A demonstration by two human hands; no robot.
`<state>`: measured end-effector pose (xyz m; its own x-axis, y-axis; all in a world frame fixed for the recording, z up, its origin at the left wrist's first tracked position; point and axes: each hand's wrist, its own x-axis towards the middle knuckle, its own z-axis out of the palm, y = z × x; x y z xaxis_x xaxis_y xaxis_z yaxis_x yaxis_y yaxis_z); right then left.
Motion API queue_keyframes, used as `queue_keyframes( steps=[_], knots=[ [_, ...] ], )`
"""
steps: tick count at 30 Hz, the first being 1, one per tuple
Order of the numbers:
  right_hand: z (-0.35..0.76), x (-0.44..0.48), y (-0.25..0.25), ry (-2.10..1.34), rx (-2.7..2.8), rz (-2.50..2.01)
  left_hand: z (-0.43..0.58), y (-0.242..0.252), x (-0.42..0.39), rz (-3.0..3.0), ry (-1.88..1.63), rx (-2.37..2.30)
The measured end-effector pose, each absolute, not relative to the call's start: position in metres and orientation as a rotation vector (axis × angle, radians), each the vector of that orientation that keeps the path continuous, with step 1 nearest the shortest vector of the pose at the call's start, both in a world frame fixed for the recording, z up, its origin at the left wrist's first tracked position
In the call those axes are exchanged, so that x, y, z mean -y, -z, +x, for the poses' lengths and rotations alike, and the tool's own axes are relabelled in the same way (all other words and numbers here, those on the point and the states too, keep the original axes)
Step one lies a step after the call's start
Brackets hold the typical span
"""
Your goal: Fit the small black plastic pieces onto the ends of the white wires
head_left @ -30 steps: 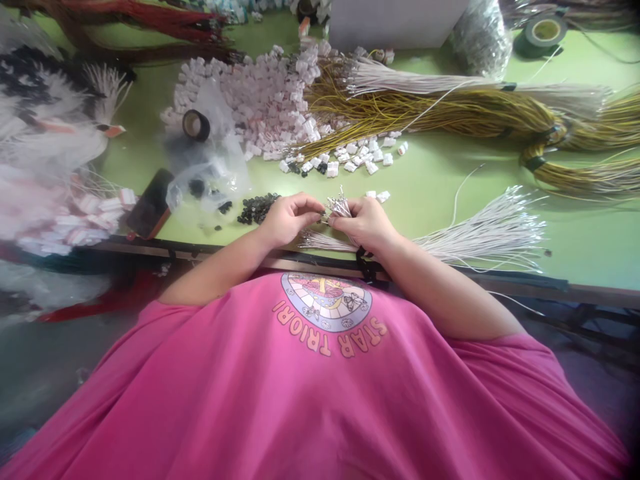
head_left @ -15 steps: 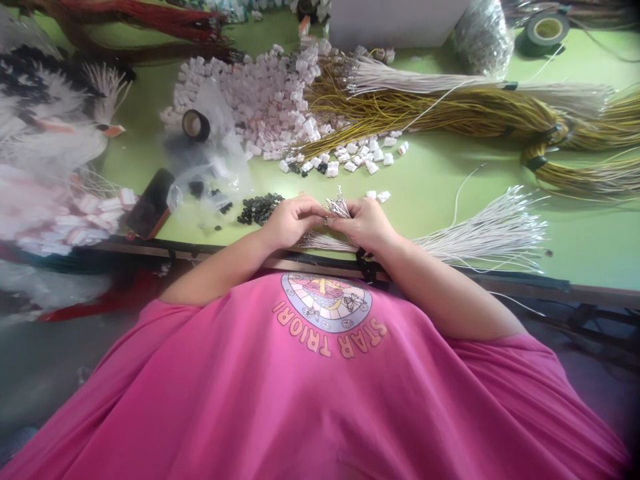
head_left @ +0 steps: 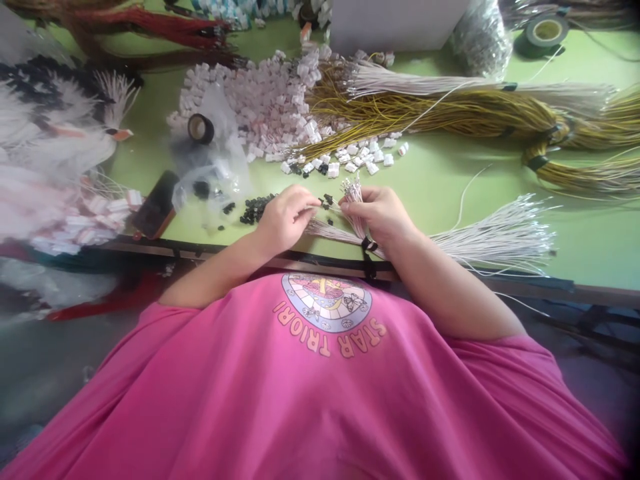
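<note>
My right hand point(head_left: 384, 212) is wrapped round a small bunch of white wires point(head_left: 354, 195), their metal tips sticking up past the fingers. My left hand point(head_left: 289, 215) has thumb and forefinger pinched together near a thin wire end; what it grips is too small to make out. Between the hands lie a few small black pieces point(head_left: 327, 200), and a pile of black pieces point(head_left: 254, 209) sits beside my left hand. A black tie point(head_left: 369, 245) holds the white wires below my right hand. Their other ends point(head_left: 515, 233) fan out to the right.
White connectors point(head_left: 265, 100) are heaped behind the hands. Yellow-green wires point(head_left: 450, 112) stretch across the back right. A black tape roll point(head_left: 201, 128) rests on a clear bag, with a dark phone-like object point(head_left: 156, 203) at left. A green tape roll point(head_left: 547, 30) is at the back right.
My hands have moved apart, my left hand slightly left and my right hand slightly right with the wires. Small black pieces and more of the bunch now show between them.
</note>
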<state>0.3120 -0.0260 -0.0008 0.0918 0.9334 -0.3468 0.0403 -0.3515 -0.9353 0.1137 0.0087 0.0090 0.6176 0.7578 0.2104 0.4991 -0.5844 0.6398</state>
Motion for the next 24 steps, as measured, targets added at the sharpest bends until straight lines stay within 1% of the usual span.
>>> queue_keyframes(
  steps=[3, 5, 12, 17, 20, 22, 24],
  knots=[
    [0.311, 0.025, 0.003, -1.368, 0.950, -1.542, 0.117, -0.008, -0.003, 2.511, -0.392, -0.777],
    [0.308, 0.025, 0.002, -1.376, 0.944, -1.544, 0.124, -0.004, -0.005, 2.535, -0.237, -0.759],
    [0.304, 0.029, 0.001, -1.324, 0.999, -1.548, 0.146, -0.002, -0.016, 2.285, -0.068, -0.914],
    [0.301, 0.034, 0.003, -1.433, 1.105, -1.498, 0.138, -0.011, -0.006, 2.243, 0.055, -0.901],
    [0.299, 0.037, 0.001, -1.488, 1.131, -1.486, 0.125, -0.018, 0.001, 2.243, -0.011, -0.871],
    [0.298, 0.038, -0.001, -1.506, 1.140, -1.480, 0.118, -0.020, 0.002, 2.205, -0.167, -0.922],
    [0.298, 0.038, -0.003, -1.513, 1.147, -1.487, 0.114, -0.019, -0.003, 2.046, -0.351, -1.018]
  ],
)
